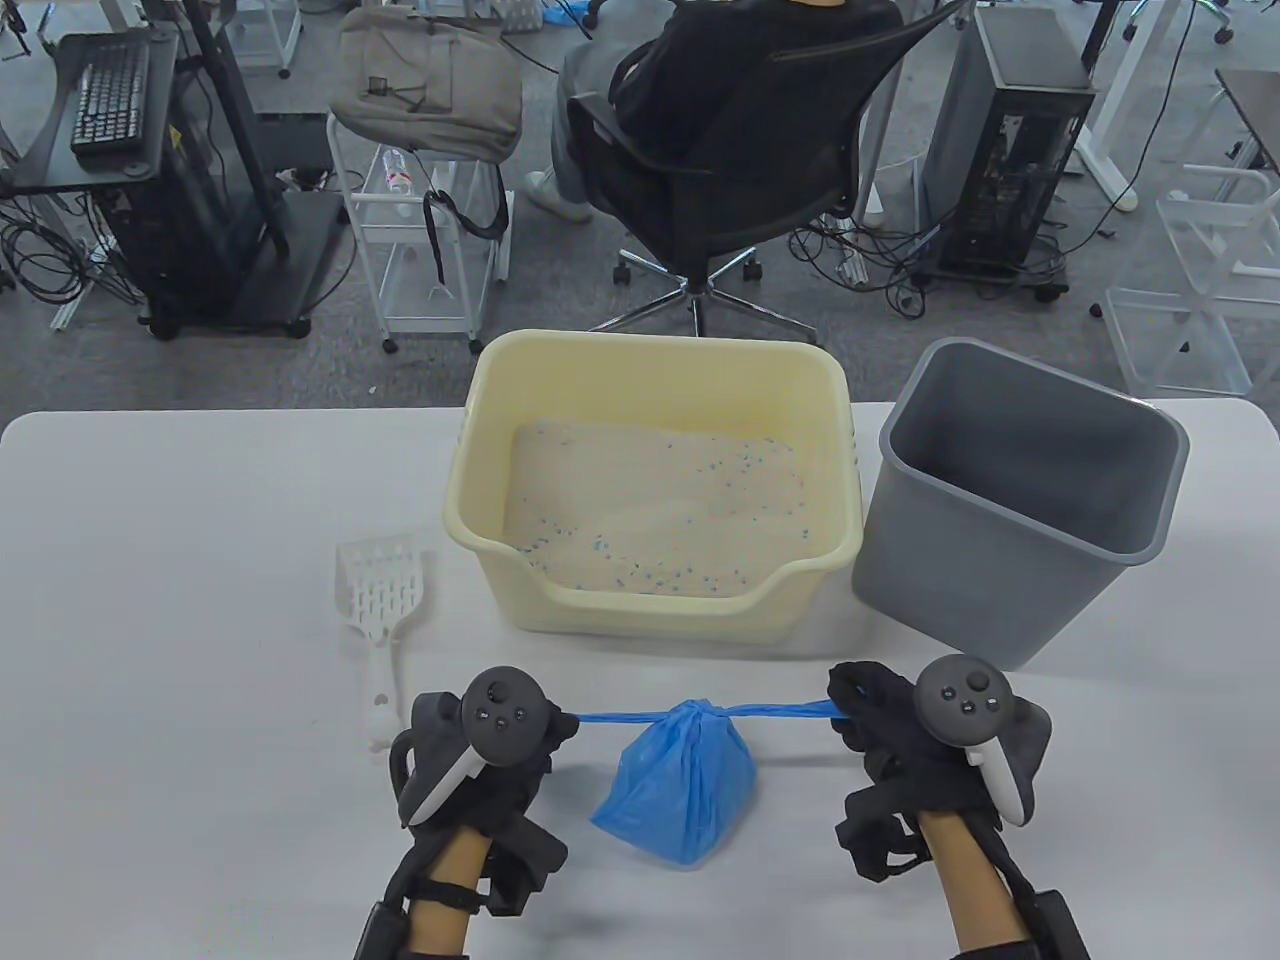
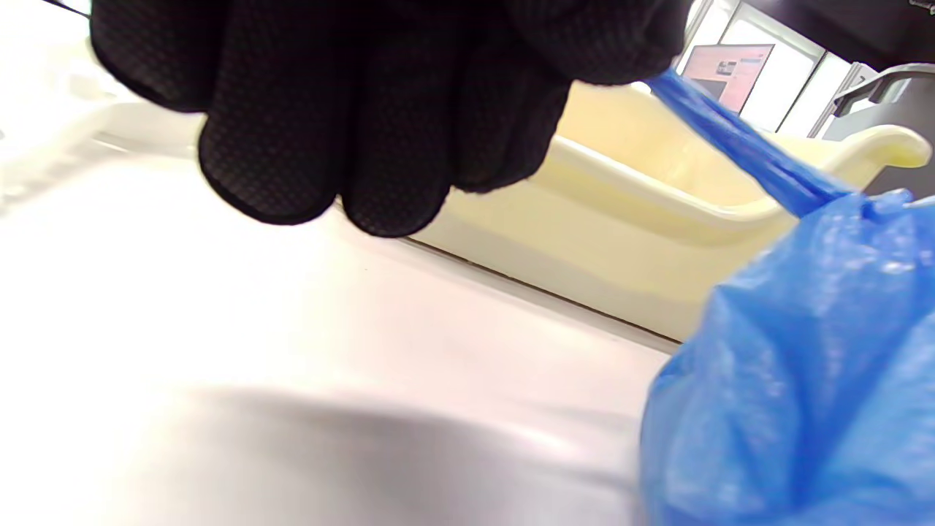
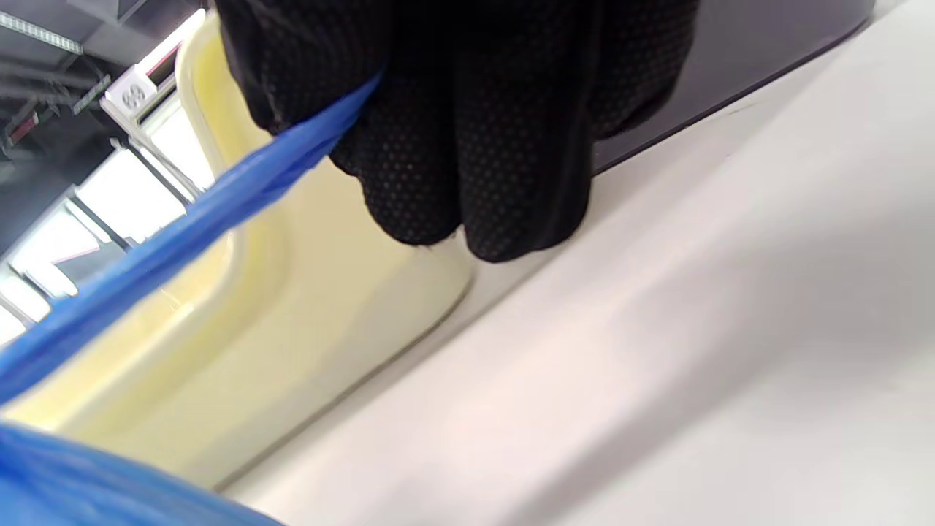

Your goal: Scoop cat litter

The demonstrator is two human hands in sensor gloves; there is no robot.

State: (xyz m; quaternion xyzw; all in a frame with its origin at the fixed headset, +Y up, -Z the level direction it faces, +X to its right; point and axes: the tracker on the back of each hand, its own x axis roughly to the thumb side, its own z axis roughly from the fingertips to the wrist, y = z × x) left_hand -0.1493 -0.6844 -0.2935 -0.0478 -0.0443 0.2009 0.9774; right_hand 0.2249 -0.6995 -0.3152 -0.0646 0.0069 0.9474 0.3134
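A white scoop (image 1: 378,608) lies at left beside the cream litter box (image 1: 655,500); a grey bin (image 1: 1020,500) stands right. Between them, the left hand (image 1: 480,740) and right hand (image 1: 930,730) each grip a taut end of the knotted blue bag (image 1: 680,780), its contents hidden.

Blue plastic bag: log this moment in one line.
blue plastic bag: on table, knotted | left hand: grips one tie | right hand: grips other
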